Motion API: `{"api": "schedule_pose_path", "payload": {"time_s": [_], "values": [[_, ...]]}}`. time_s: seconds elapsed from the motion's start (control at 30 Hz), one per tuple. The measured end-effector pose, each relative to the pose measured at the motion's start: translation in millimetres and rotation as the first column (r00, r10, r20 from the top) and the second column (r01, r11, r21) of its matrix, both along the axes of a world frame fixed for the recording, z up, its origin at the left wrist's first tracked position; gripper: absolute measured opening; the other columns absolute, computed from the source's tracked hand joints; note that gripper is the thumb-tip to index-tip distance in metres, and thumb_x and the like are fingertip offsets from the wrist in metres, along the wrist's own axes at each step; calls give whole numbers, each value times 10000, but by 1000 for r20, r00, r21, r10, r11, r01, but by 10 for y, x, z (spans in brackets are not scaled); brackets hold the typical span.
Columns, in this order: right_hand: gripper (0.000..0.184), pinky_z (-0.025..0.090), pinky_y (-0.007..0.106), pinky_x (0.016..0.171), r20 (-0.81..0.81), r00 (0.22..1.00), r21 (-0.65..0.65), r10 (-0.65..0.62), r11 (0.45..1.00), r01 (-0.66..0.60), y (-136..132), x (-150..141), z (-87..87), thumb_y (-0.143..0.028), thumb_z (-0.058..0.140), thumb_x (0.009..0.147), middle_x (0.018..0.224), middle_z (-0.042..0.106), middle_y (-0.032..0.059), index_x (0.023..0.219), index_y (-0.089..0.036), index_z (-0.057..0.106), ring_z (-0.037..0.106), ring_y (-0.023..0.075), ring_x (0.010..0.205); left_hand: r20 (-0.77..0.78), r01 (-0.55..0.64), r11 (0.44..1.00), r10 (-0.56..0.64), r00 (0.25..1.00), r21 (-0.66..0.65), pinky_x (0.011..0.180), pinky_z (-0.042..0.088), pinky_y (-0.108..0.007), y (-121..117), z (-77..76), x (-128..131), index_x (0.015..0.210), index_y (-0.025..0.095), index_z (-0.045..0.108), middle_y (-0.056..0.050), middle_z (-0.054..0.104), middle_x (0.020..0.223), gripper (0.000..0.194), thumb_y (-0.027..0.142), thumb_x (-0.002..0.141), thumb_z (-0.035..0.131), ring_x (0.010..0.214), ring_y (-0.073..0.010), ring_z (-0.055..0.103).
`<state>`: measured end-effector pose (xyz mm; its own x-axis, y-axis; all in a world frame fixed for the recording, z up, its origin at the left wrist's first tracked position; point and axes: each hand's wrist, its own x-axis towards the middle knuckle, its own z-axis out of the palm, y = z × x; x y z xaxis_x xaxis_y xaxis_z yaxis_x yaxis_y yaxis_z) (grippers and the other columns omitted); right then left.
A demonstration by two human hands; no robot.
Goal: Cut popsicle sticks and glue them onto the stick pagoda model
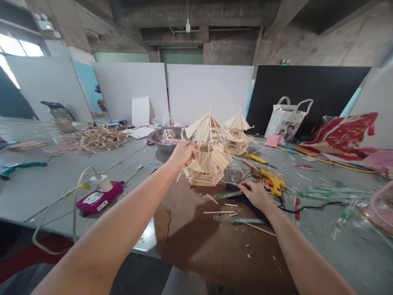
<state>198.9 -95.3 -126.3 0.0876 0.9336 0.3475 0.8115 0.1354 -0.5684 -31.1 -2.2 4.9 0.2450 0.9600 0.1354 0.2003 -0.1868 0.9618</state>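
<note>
A pagoda model made of thin wooden sticks stands upright on a brown board, with two tiers of sloping roof. My left hand is closed at its left side, between the upper and lower roofs; the fingertips partly hide what they pinch. Low to the board, on the right, my right hand is closed with a thin wooden stick poking left from its fingertips toward the model's base. Loose stick pieces and a flat metal strip lie just in front of it.
Behind stands a second stick pagoda, beside a metal bowl. A yellow glue gun and a yellow utility knife lie right. At left are a stick pile, a purple power strip with cables, and a bottle.
</note>
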Motion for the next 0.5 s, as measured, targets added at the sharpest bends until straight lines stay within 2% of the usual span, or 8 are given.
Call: {"api": "schedule_pose_path", "payload": {"time_s": [0.5], "values": [[294,402,261,600,-3,1000,5,6,1000,-6,-4,0,-12,-403,373,736,698,637,36,755,-195,579,576,172,659,-26,-14,1000,13,1000,-10,289,103,-176,-1,13,24,791,135,492,55,396,312,252,333,783,335,186,-39,224]]}}
